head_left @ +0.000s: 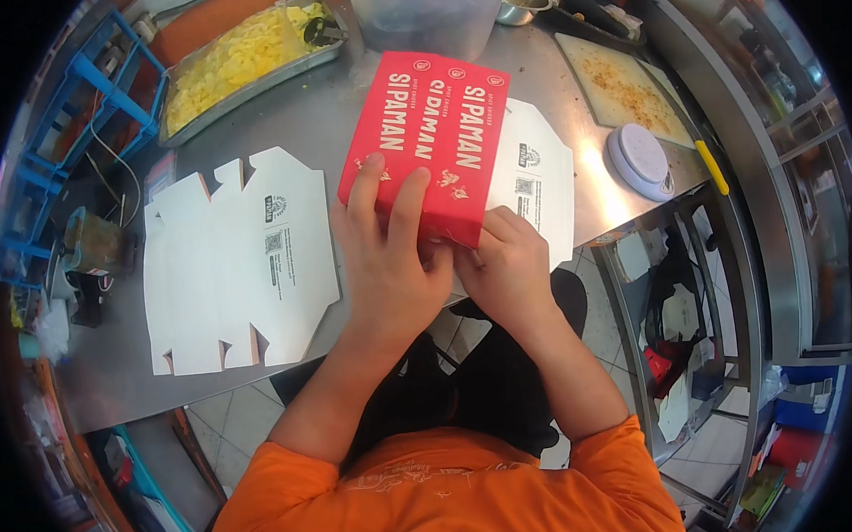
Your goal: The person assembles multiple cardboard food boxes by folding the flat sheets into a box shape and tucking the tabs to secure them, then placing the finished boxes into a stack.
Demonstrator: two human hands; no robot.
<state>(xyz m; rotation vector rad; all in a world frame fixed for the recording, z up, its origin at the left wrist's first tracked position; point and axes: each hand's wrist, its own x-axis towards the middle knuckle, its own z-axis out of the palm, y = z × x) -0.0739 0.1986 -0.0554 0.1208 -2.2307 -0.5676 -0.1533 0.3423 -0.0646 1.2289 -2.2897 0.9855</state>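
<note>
Red cardboard forms the box held in the centre of the frame, above the metal table's near edge. Its long axis runs up the frame, the far end leaning slightly right, and its white lettering lies along that length. The printed face is turned up toward the camera; the underside is out of sight, and the hands cover much of the near end, so whether that end is closed cannot be told. The left hand holds the box from its near left part, two fingers parted and laid flat on the red face, the thumb bent in at the near edge. The right hand grips the near right corner with curled fingers, their tips hidden. White flat card blanks lie at left of centre, notched along two sides; further white card shows at right of centre, partly covered by the box. At the top, the translucent tub is cut off by the frame; in the upper left, a tray holds yellow pieces too blurred to identify.
</note>
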